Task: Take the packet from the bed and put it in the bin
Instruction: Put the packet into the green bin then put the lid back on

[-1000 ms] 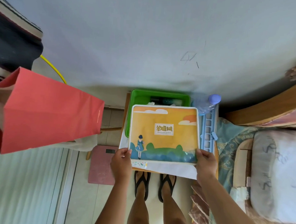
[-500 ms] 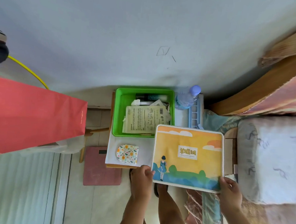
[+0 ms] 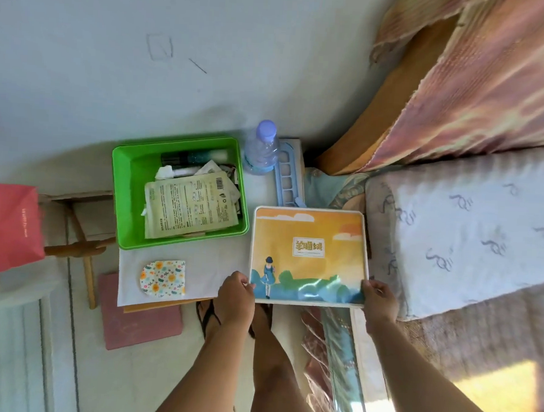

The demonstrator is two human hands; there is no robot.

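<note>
I hold a flat orange packet [image 3: 307, 255] with a cartoon girl and a white label, one hand at each lower corner. My left hand [image 3: 236, 295] grips its bottom left corner and my right hand [image 3: 379, 298] its bottom right. The packet hangs level between the green bin [image 3: 123, 198] and the bed [image 3: 468, 228], just right of the bin. Inside the bin lie a pale printed pouch [image 3: 190, 206], a tube and crumpled wrappers.
The bin stands on a small white-covered table [image 3: 216, 272] with a flowered pouch [image 3: 163, 277], a water bottle [image 3: 261, 150] and a blue rack [image 3: 286, 181]. A red paper bag [image 3: 8, 226] hangs left. A pink scale [image 3: 141, 323] lies on the floor.
The packet has travelled from above the bin to the right, toward the bed, with both hands on it. The bin's contents are now uncovered.
</note>
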